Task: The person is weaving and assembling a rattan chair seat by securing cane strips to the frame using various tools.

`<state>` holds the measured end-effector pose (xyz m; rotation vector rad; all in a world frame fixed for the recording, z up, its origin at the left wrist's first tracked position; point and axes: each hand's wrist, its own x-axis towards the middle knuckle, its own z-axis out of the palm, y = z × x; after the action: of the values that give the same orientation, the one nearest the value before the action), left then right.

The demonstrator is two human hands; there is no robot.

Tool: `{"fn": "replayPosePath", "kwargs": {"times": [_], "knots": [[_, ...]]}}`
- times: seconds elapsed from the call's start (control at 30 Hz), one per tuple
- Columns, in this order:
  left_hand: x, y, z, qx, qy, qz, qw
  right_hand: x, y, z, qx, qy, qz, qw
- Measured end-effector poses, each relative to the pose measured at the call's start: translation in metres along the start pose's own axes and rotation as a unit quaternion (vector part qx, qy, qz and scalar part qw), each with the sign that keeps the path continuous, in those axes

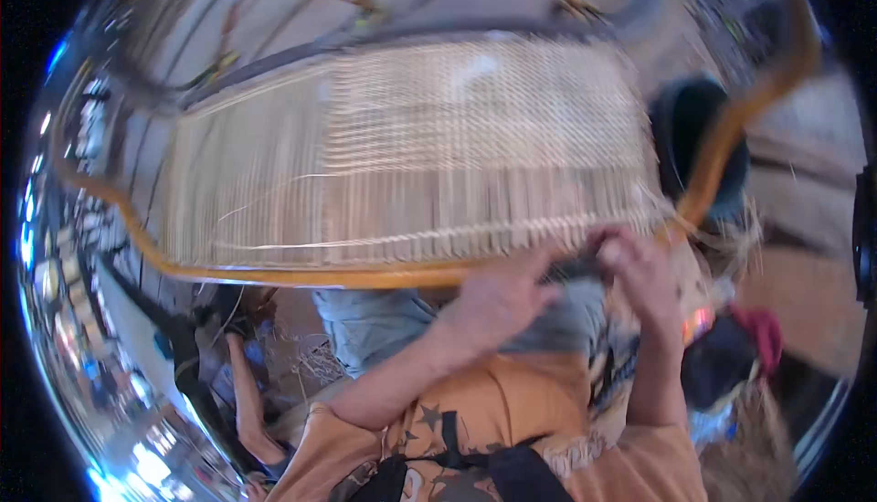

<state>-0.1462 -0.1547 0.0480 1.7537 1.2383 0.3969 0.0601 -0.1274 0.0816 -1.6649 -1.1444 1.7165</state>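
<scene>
A wide woven panel (493,118) of pale cane strands lies before me, set in a bent yellow-brown cane frame (365,276). My left hand (501,299) is at the near rail, right of the middle, blurred by motion. Its forefinger and thumb are apart. My right hand (635,274) is close by at the panel's near right corner, its fingers curled and pressed together. What they hold, if anything, is too blurred to make out. A dark patch (574,269) lies between my hands; I cannot tell what it is.
A dark green bucket (731,182) stands right of the panel. A curved frame pole (731,132) rises in front of it. Further right lie a dark bag (722,365) and a red cloth (760,333). At the lower left another person's arm (248,401) shows, near loose strands (318,360).
</scene>
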Motion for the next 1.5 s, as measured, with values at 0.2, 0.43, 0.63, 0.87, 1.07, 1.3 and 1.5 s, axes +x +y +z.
{"fn": "replayPosePath", "kwargs": {"times": [0.2,0.43,0.63,0.87,1.07,1.3,1.5], "knots": [[-0.003,-0.008,-0.028,-0.402,0.188,-0.087,0.892,-0.071,0.136,-0.09,-0.19,0.321,0.008,0.928],[-0.012,-0.018,-0.082,-0.325,0.338,0.001,0.883,-0.135,0.23,-0.046,-0.32,0.412,0.129,0.843],[0.012,-0.023,-0.106,-0.381,0.356,0.055,0.851,-0.15,0.282,-0.078,-0.312,0.361,0.12,0.871],[0.032,-0.029,-0.128,-0.431,0.352,0.014,0.831,-0.193,0.137,-0.081,-0.079,0.099,0.371,0.92],[0.07,-0.053,-0.118,-0.489,0.3,0.018,0.818,-0.128,0.051,-0.058,-0.082,-0.026,0.268,0.96],[0.092,-0.076,-0.102,-0.511,0.283,-0.022,0.811,0.02,-0.009,-0.011,-0.403,-0.161,0.005,0.901],[0.099,-0.087,-0.093,-0.486,0.272,-0.031,0.83,0.077,-0.039,0.011,-0.426,-0.222,-0.059,0.875]]}}
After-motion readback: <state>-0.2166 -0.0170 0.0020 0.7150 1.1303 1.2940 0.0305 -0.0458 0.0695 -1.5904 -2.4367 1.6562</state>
